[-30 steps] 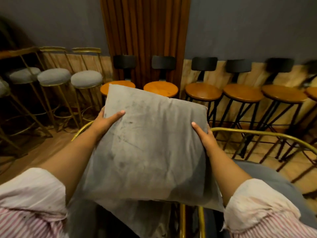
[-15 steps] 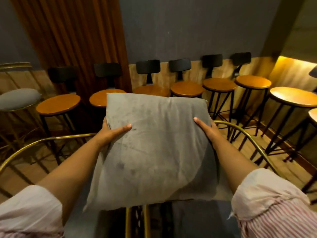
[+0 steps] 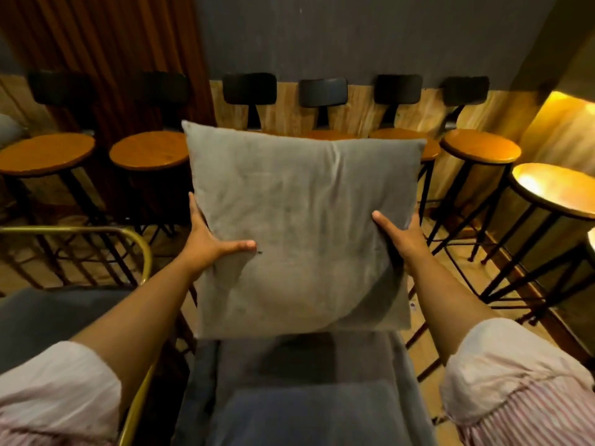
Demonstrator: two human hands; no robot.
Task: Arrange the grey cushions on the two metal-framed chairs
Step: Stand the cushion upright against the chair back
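A square grey cushion (image 3: 299, 226) stands upright in front of me, held by its two side edges. My left hand (image 3: 209, 243) grips the left edge, thumb on the front face. My right hand (image 3: 401, 236) grips the right edge the same way. The cushion's lower edge hangs just over the grey padded seat (image 3: 309, 391) of the chair right below me; its back frame is hidden behind the cushion. A second chair with a gold metal frame (image 3: 141, 249) and a dark grey seat (image 3: 48, 320) stands to the left.
A row of bar stools with round wooden seats (image 3: 481, 146) and black backrests (image 3: 249, 88) lines the far wall. Two more stools (image 3: 557, 188) stand at the right, lit by a warm lamp. Brown slatted panelling (image 3: 106, 43) covers the wall at back left.
The view has swung to the right and the cushion has come upright and moved over the right-hand chair's seat. Both hands keep the same grip on its sides.
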